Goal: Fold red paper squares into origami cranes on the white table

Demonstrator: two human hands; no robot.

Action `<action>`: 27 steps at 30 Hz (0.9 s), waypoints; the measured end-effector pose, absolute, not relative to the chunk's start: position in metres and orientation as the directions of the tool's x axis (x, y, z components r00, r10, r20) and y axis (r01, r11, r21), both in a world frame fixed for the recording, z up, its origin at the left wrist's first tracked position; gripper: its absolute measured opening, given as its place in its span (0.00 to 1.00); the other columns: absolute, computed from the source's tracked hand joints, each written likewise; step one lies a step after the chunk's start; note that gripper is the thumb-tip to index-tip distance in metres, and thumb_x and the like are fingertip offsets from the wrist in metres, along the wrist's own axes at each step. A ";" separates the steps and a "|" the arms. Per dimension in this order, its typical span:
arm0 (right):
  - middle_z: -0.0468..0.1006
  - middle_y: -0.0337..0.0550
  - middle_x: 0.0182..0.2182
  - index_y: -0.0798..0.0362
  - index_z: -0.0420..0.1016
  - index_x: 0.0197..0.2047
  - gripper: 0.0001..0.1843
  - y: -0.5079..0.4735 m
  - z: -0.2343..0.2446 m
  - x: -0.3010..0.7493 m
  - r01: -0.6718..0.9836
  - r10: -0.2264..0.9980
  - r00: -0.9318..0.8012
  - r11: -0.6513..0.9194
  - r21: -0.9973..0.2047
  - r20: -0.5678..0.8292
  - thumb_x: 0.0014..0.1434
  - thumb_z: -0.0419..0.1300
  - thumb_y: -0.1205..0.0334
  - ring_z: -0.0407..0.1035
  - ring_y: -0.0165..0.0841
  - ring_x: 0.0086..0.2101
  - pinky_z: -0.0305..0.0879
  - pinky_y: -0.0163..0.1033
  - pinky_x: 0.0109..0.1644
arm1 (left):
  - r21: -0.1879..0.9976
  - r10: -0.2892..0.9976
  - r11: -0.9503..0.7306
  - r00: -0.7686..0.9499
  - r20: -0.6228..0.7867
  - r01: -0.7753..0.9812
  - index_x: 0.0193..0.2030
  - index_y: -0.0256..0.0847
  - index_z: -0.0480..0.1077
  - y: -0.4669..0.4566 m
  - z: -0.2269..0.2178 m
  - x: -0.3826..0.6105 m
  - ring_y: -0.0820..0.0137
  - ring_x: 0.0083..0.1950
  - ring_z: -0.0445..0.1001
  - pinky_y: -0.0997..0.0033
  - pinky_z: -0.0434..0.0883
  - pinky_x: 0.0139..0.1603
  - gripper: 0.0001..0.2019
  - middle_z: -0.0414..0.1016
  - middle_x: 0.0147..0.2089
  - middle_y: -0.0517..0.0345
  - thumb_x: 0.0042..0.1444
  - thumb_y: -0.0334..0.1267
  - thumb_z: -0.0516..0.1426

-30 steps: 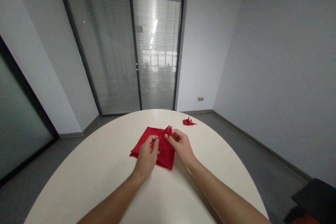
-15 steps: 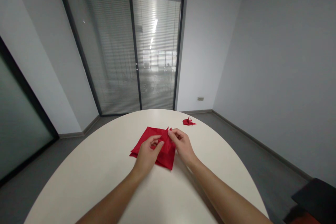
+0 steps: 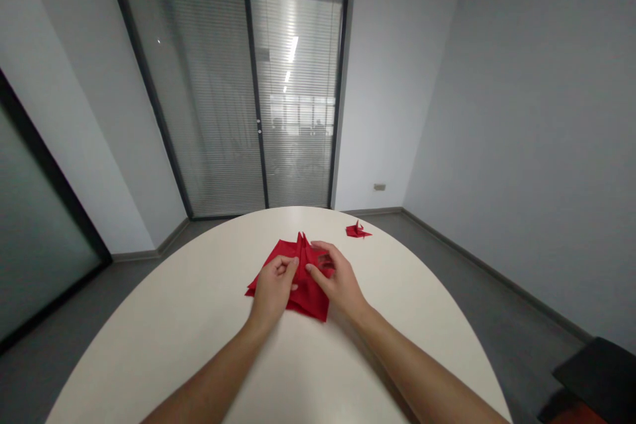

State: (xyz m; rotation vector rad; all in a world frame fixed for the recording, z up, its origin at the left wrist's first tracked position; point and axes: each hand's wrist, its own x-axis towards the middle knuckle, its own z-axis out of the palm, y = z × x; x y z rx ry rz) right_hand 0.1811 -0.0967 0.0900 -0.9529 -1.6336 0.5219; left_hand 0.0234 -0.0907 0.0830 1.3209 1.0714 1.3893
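A stack of red paper sheets (image 3: 313, 301) lies on the white oval table (image 3: 199, 331) in front of me. Above the stack, both hands hold a partly folded red paper piece (image 3: 301, 250) whose pointed tip stands up between them. My left hand (image 3: 272, 290) pinches its left side with curled fingers. My right hand (image 3: 335, 281) grips its right side, thumb and fingers closed on the folds. A small finished red folded figure (image 3: 357, 231) sits farther back on the table, to the right of my hands.
Behind the table stands a glass door with closed blinds (image 3: 258, 99). Grey walls enclose the room. A dark chair or seat (image 3: 596, 377) shows at the lower right corner, beside the table's right edge.
The folded piece has shifted left and turned so that its point stands upright between the hands. Both hands moved closer together and slightly left over the stack.
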 end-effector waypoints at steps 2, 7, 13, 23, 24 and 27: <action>0.76 0.47 0.51 0.48 0.69 0.57 0.20 -0.096 0.090 0.182 0.306 0.800 -0.045 0.582 -0.754 0.599 0.61 0.62 0.62 0.73 0.37 0.43 0.71 0.45 0.50 | 0.977 0.978 -0.210 -0.016 0.209 -0.048 0.35 0.38 0.73 -0.091 0.083 0.024 0.70 0.30 0.76 0.72 0.76 0.30 0.19 0.77 0.32 0.57 0.54 0.56 0.61; 0.76 0.47 0.48 0.50 0.74 0.47 0.11 -0.092 0.089 0.185 0.296 0.782 -0.088 0.612 -0.733 0.617 0.61 0.62 0.61 0.72 0.38 0.47 0.69 0.45 0.52 | 0.973 0.976 -0.218 -0.021 0.218 -0.077 0.38 0.38 0.73 -0.089 0.081 0.024 0.69 0.31 0.77 0.73 0.75 0.30 0.18 0.78 0.34 0.56 0.51 0.52 0.64; 0.77 0.47 0.47 0.51 0.74 0.44 0.13 -0.088 0.086 0.183 0.193 0.864 -0.049 0.501 -0.844 0.502 0.57 0.65 0.56 0.72 0.39 0.47 0.68 0.46 0.53 | 0.942 0.942 -0.336 -0.014 0.336 -0.013 0.36 0.39 0.74 -0.086 0.079 0.022 0.66 0.35 0.77 0.70 0.74 0.35 0.13 0.79 0.34 0.54 0.54 0.48 0.63; 0.70 0.49 0.59 0.50 0.75 0.33 0.03 -0.101 0.097 0.189 0.238 0.843 -0.200 0.536 -0.810 0.499 0.58 0.64 0.62 0.64 0.42 0.60 0.54 0.51 0.66 | 0.955 0.954 -0.291 -0.097 0.285 -0.061 0.37 0.38 0.72 -0.083 0.079 0.019 0.65 0.36 0.78 0.68 0.75 0.35 0.16 0.79 0.37 0.53 0.53 0.51 0.63; 0.67 0.48 0.62 0.50 0.75 0.33 0.01 -0.104 0.097 0.190 0.260 0.827 -0.233 0.560 -0.787 0.512 0.57 0.64 0.65 0.61 0.42 0.62 0.52 0.53 0.67 | 0.958 0.957 -0.275 -0.115 0.265 -0.079 0.38 0.38 0.72 -0.082 0.079 0.018 0.64 0.35 0.78 0.68 0.74 0.34 0.18 0.79 0.36 0.53 0.52 0.52 0.63; 0.62 0.47 0.66 0.49 0.76 0.35 0.05 -0.110 0.096 0.193 0.308 0.770 -0.343 0.633 -0.710 0.537 0.55 0.63 0.68 0.55 0.44 0.66 0.51 0.56 0.68 | 0.955 0.948 -0.287 -0.165 0.272 -0.073 0.39 0.39 0.72 -0.079 0.079 0.015 0.65 0.35 0.77 0.68 0.74 0.36 0.19 0.78 0.36 0.54 0.51 0.54 0.63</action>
